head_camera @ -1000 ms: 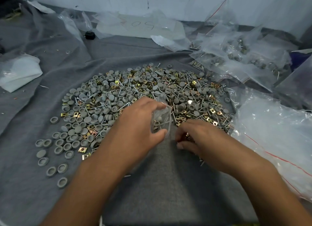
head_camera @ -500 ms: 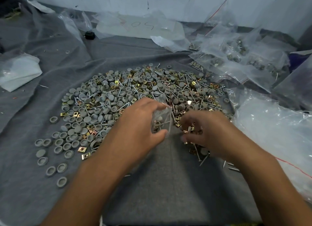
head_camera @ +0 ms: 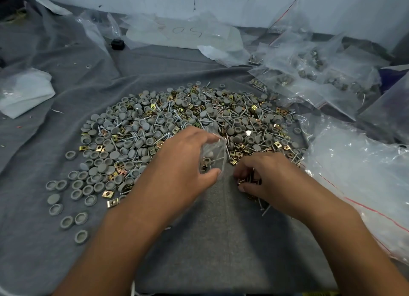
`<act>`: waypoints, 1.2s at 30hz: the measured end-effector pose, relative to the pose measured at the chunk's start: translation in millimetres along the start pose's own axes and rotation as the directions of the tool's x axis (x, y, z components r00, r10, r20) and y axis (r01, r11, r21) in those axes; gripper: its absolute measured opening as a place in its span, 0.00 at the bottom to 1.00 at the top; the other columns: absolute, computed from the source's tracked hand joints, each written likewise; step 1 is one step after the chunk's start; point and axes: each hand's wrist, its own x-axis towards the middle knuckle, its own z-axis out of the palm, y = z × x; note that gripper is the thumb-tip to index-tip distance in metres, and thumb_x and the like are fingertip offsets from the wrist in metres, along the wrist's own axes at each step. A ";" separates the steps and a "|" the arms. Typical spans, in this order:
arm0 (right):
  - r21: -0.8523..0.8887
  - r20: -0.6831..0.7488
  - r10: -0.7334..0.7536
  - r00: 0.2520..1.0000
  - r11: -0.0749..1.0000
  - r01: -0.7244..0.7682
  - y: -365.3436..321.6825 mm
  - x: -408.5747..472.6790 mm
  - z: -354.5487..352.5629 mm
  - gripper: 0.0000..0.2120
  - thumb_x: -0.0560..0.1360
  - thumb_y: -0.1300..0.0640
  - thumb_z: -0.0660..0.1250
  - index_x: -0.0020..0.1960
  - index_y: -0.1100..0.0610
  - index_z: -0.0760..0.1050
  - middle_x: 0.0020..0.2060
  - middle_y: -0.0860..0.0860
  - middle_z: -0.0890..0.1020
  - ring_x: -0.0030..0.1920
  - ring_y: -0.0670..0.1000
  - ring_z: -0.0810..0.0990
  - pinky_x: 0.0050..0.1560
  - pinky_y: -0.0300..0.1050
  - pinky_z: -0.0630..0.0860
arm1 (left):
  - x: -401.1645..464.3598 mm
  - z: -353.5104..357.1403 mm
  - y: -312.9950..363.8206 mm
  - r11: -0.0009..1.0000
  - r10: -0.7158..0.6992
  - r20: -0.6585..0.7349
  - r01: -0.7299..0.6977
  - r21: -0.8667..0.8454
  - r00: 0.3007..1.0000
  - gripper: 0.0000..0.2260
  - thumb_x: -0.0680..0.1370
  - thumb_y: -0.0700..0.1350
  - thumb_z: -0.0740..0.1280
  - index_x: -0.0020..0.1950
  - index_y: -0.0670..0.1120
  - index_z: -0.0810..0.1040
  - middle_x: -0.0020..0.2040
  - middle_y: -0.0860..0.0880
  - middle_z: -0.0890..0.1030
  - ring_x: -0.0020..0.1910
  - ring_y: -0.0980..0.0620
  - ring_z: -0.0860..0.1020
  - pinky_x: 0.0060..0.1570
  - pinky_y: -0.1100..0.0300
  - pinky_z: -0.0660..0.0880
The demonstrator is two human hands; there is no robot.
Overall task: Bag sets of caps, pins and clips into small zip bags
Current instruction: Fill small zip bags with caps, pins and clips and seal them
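Clear, flimsy plastic: my left hand [head_camera: 177, 163] pinches a small zip bag [head_camera: 213, 155] by its edge at the near rim of the pile [head_camera: 177, 127] of grey caps, pins and brass clips. My right hand [head_camera: 263, 176] curls round loose pins [head_camera: 250, 180], light and likely slippery.

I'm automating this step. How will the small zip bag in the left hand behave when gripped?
The small zip bag looks thin and floppy: it crumples where the left hand pinches it. Probably light, with only a few parts inside. Its glossy film may be slippery.
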 end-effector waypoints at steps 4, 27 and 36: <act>-0.026 -0.006 -0.041 0.999 0.999 0.041 -3.5 -2.2 2.2 0.08 0.75 0.52 0.73 0.52 0.42 0.79 0.43 0.39 0.75 0.42 0.39 0.74 0.41 0.32 0.71 | -0.5 0.3 0.6 1.000 0.000 0.004 0.000 0.000 1.000 0.26 0.72 0.53 0.75 0.69 0.55 0.74 0.61 0.62 0.73 0.42 0.70 0.68 0.45 0.74 0.64; 0.141 -0.723 -0.183 0.666 0.905 0.401 -46.6 1.9 -1.0 0.10 0.73 0.57 0.77 0.53 0.55 0.83 0.44 0.41 0.83 0.45 0.38 0.81 0.47 0.26 0.71 | 0.5 0.0 2.0 0.999 0.005 0.012 -0.005 -0.045 1.000 0.23 0.72 0.57 0.69 0.66 0.56 0.75 0.56 0.62 0.73 0.46 0.68 0.70 0.44 0.72 0.65; -0.028 -0.244 0.130 0.961 0.990 -0.141 -3.5 20.3 13.0 0.16 0.75 0.44 0.73 0.62 0.44 0.78 0.57 0.42 0.78 0.60 0.48 0.72 0.57 0.50 0.74 | 0.0 -1.4 -1.5 1.000 -0.001 0.004 0.001 -0.009 1.000 0.26 0.72 0.52 0.75 0.69 0.54 0.74 0.60 0.62 0.73 0.47 0.67 0.70 0.48 0.75 0.64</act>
